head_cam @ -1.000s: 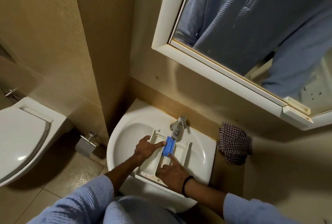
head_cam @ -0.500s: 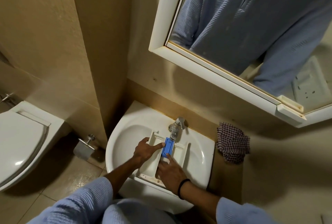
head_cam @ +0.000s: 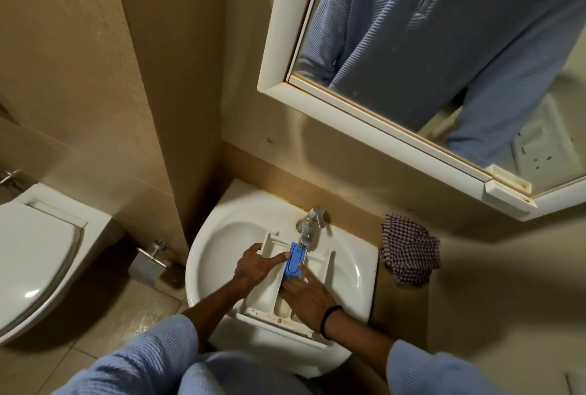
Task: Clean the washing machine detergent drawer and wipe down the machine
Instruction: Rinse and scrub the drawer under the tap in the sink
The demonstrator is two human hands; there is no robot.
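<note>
A white detergent drawer [head_cam: 268,293] lies lengthwise in the white sink [head_cam: 215,242], under the chrome tap [head_cam: 309,223]. A blue insert [head_cam: 295,263] sits in its middle compartment. My left hand [head_cam: 253,266] rests on the drawer's left side, and its thumb touches the insert's left edge. My right hand [head_cam: 306,294] lies over the drawer's right part with the index finger stretched onto the blue insert. The near compartments look stained.
A checked cloth [head_cam: 409,248] lies on the counter right of the sink. A mirror cabinet [head_cam: 380,122] hangs above. A toilet [head_cam: 41,255] stands at the left, with a paper holder [head_cam: 147,267] on the wall between.
The view has shifted slightly. My right index finger has slid up onto the blue insert. My left hand keeps its place against the insert's left edge.
</note>
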